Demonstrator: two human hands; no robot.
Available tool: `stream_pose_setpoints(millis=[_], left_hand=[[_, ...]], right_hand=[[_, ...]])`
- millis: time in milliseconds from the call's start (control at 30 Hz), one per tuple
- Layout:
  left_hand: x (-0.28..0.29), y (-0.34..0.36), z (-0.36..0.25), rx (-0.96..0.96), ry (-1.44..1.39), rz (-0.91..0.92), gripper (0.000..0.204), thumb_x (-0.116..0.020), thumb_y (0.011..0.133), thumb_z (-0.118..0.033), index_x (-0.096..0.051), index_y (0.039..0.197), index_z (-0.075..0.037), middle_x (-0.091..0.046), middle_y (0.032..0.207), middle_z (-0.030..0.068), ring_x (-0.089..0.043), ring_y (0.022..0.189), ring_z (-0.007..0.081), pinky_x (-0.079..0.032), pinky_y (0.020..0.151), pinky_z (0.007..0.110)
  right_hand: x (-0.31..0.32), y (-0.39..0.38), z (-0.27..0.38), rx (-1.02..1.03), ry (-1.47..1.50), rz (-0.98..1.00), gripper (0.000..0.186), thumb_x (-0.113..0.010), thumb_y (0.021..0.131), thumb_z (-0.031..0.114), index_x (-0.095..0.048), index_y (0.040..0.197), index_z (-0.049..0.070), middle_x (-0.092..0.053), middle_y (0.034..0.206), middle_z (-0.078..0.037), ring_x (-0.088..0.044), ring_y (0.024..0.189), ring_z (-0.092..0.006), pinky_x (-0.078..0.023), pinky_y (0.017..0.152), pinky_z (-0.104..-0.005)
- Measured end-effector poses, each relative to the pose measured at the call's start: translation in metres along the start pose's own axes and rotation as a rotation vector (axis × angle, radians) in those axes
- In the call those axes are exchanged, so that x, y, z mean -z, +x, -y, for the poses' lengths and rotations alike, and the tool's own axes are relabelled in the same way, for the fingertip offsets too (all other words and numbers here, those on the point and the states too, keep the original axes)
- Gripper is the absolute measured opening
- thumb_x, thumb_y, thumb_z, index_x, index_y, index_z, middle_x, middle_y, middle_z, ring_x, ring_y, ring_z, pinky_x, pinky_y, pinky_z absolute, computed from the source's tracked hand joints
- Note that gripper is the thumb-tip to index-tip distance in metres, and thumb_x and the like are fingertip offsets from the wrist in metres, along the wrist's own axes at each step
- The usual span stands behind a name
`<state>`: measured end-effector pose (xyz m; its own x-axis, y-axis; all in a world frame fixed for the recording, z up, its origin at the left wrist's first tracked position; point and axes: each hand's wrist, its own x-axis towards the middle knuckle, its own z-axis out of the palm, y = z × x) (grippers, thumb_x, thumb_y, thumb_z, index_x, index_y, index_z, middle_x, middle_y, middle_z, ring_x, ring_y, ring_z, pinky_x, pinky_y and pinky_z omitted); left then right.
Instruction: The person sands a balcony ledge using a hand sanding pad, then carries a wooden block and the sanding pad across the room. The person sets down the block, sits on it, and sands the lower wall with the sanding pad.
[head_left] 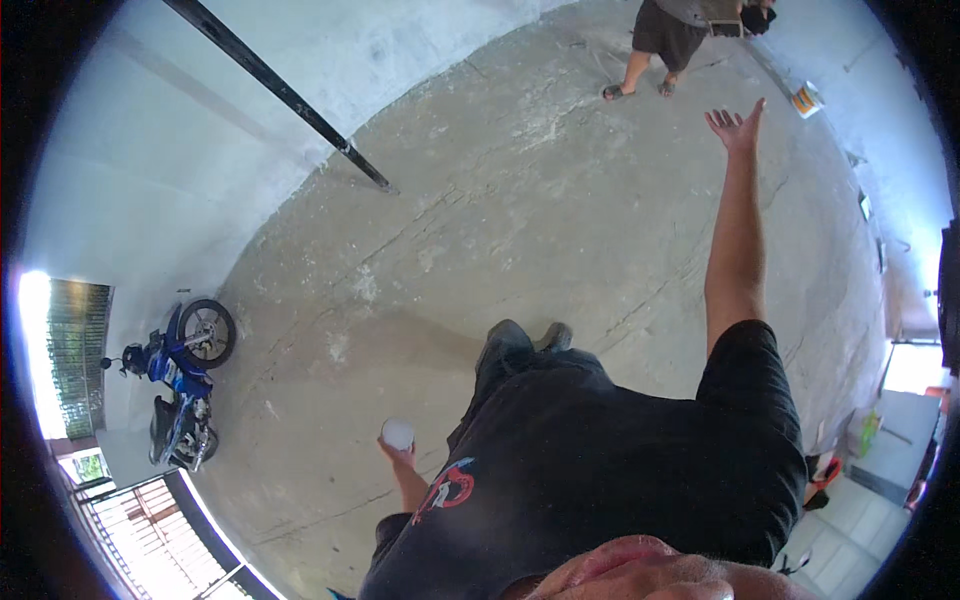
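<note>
At my left side, low over the floor, my left hand (396, 456) is closed around a small white round thing (398, 433); whether it is a ball, a cup or a roll does not show. My right arm stretches far forward and to the right. At its end my right hand (737, 128) is empty, with the fingers spread apart. It touches nothing and appears nearest to a person in dark shorts (668, 35), who stands farther off.
A blue motorcycle (180, 375) stands at the left by a barred gate (150, 530). A black pole (290, 100) comes down to the concrete floor (480, 230) at the far left. A white and orange bucket (807, 99) sits along the right wall.
</note>
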<state>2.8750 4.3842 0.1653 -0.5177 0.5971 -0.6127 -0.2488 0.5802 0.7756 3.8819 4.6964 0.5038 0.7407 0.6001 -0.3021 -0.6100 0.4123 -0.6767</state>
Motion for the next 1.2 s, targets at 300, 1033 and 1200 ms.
stream_pose_setpoints(millis=[300,1033,1200], left_hand=[[-0.050,-0.008,-0.009,-0.430,0.141,0.069,0.069,-0.044,0.082,-0.073,-0.054,0.131,-0.026,-0.053,0.136,-0.0015,-0.050,0.123,0.0288,-0.045,0.093,0.048],[-0.142,0.072,-0.088,0.161,-0.667,-0.456,0.065,-0.048,0.087,-0.070,-0.053,0.131,-0.022,-0.061,0.120,0.0005,-0.058,0.103,0.0203,-0.045,0.069,0.038],[-0.156,0.089,-0.061,0.390,-0.731,-0.498,0.072,-0.046,0.086,-0.074,-0.048,0.142,-0.028,-0.050,0.142,0.0013,-0.046,0.128,0.0256,-0.039,0.095,0.048]], right_hand=[[-0.067,0.141,-0.030,-0.056,0.255,0.010,0.127,-0.064,0.075,0.078,0.013,0.156,0.017,0.006,0.163,-0.016,-0.008,0.148,-0.0462,-0.023,0.110,-0.0716],[-0.159,0.204,-0.286,0.865,-1.584,0.000,0.088,-0.055,0.083,0.066,-0.029,0.147,0.011,-0.029,0.150,-0.020,-0.031,0.138,-0.0414,-0.028,0.111,-0.0570],[-0.173,0.129,-0.419,0.902,-2.077,0.227,0.079,-0.056,0.087,0.060,-0.037,0.142,0.007,-0.037,0.144,-0.023,-0.037,0.135,-0.0415,-0.032,0.110,-0.0542]])
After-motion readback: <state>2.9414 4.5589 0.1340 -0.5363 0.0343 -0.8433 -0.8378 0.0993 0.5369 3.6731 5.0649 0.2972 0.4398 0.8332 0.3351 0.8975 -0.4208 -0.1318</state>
